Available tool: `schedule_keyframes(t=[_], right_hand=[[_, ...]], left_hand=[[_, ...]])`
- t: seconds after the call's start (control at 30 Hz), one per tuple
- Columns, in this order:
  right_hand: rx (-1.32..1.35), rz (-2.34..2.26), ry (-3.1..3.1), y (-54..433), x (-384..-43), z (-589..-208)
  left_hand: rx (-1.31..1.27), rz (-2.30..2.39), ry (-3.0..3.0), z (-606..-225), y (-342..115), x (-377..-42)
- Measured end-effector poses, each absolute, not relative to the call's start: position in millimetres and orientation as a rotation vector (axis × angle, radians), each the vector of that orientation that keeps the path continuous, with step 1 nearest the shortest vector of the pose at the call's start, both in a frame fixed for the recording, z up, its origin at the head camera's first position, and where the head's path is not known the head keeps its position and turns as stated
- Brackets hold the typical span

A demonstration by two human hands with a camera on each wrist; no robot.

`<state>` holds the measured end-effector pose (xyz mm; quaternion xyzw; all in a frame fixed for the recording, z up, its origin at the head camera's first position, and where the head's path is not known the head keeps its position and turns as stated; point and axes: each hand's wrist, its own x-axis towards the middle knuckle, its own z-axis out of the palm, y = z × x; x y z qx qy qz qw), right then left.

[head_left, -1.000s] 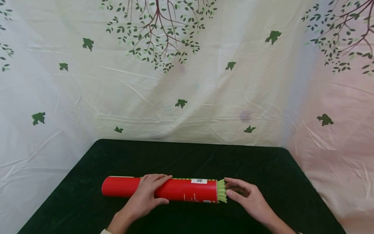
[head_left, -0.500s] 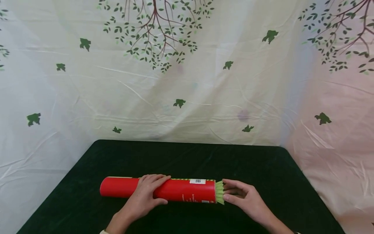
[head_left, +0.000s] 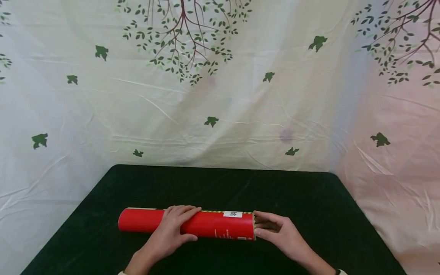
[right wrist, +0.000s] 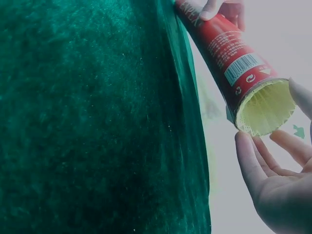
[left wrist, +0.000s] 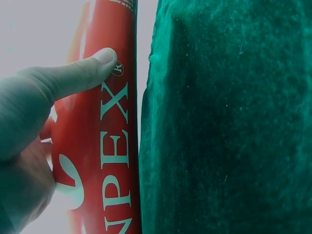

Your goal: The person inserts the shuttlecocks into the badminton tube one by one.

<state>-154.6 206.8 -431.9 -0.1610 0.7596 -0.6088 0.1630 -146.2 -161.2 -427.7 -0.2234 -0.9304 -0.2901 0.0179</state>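
Note:
A red shuttlecock tube (head_left: 220, 224) lies crosswise on the dark green table, white lettering and a barcode on its side. My left hand (head_left: 173, 229) grips it near the middle; in the left wrist view the thumb (left wrist: 87, 73) lies across the printed side. At the tube's right end, my right hand (head_left: 280, 231) has its fingertips spread about the rim. The right wrist view shows a yellow-green shuttlecock (right wrist: 265, 109) inside that end, its hollow pleated skirt facing out, with the edge about level with the rim. The rest of the shuttlecock is hidden in the tube.
The table (head_left: 295, 194) has a dark green velvety cover and rounded far corners. Behind it hangs a pale curtain (head_left: 165, 126) printed with branches and green birds. A white label (head_left: 233, 214) sits on the tube's upper side.
The shuttlecock's skirt, which stuck out of the tube's right end, has gone inward to the rim. My right hand has moved left with it. The left hand keeps its grip.

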Motion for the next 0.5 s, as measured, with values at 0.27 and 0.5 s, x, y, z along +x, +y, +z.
schedule_keyframes(t=[0.27, 0.5], right_hand=[[-0.504, -1.747, 2.092, 213.7, -154.0, -429.6], [-0.488, -1.771, 2.067, 214.8, -155.2, -431.2]], left_hand=[[-0.708, -0.909, -2.884, -426.1, -160.9, -145.4], [-0.702, -0.901, -2.876, -426.7, -161.3, -145.3]])
